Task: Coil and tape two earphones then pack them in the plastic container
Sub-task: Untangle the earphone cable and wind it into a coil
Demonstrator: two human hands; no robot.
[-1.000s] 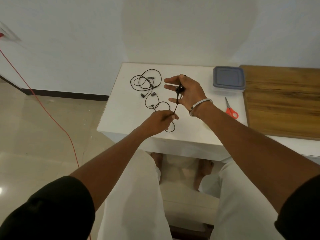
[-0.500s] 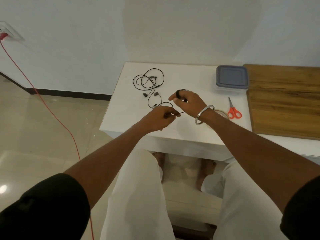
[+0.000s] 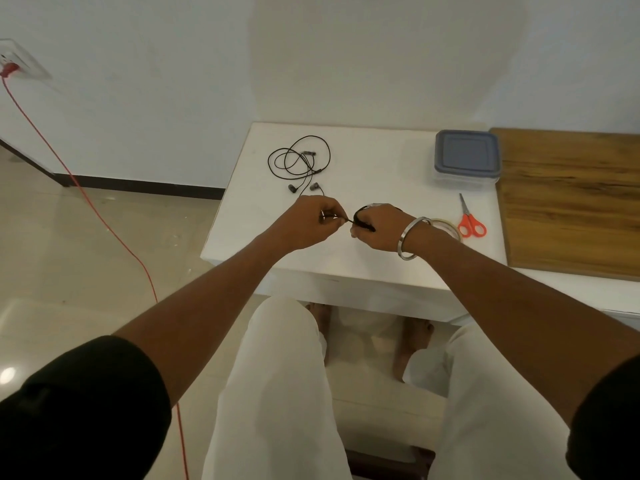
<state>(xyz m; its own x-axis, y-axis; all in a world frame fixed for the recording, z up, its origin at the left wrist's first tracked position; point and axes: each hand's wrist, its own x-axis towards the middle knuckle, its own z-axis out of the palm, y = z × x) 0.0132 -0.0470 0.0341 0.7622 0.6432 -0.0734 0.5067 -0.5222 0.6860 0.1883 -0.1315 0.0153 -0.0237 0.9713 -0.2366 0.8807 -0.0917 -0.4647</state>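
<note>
Both hands [image 3: 313, 221] pinch thin black earphone cord [image 3: 360, 223], wound on fingers [image 3: 363, 216]

A white table [image 3: 381, 161] carries orange-handled scissors [image 3: 470, 221] beside a wooden board [image 3: 571, 202], and a red cable [image 3: 104, 220] runs from a wall socket [image 3: 20, 62] over the floor.

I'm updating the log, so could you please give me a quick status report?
Left hand pinches cable end; right hand holds coiled earphone. Second earphone loose on table. Container lidded.

White wall [image 3: 346, 57], dark skirting [image 3: 138, 185], glossy beige tiled floor [image 3: 69, 265], white table [image 3: 381, 161], wooden board [image 3: 571, 202].
</note>
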